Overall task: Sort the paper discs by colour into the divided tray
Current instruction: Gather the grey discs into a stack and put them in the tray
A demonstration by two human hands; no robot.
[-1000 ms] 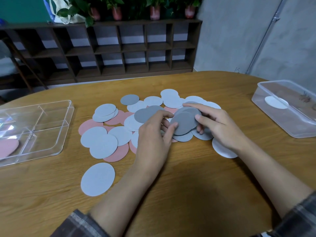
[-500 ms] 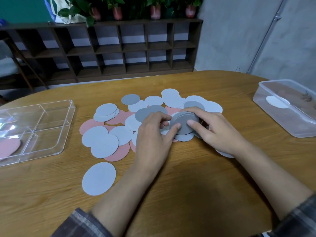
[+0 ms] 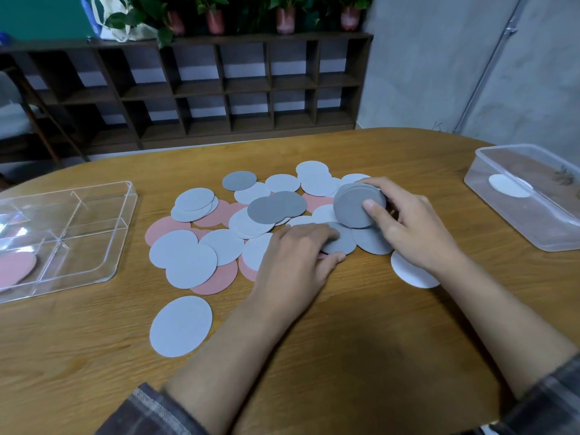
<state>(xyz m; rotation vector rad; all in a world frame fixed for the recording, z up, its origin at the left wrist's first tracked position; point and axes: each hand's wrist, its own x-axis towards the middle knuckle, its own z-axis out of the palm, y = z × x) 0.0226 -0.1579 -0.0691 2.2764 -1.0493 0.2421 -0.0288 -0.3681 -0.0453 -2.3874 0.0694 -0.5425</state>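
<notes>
Several paper discs in light grey, dark grey and pink lie in a loose pile [image 3: 219, 233] on the wooden table. My right hand [image 3: 408, 224] grips a small stack of dark grey discs [image 3: 353, 207], thumb on its face, raised a little above the pile. My left hand [image 3: 295, 262] pinches the near edge of another dark grey disc [image 3: 343, 241] lying on the pile. The clear divided tray [image 3: 103, 246] stands at the left, with a pink disc [image 3: 15, 266] in its near compartment.
A clear plastic box [image 3: 489, 211] at the right holds one white disc [image 3: 508, 185]. One light grey disc [image 3: 180, 326] lies alone nearer me, and a white disc [image 3: 408, 273] shows under my right wrist. Dark shelves with plants stand beyond the table.
My right hand has lifted the dark grey stack up and to the right. My left hand let go of that stack and dropped onto a dark grey disc on the pile.
</notes>
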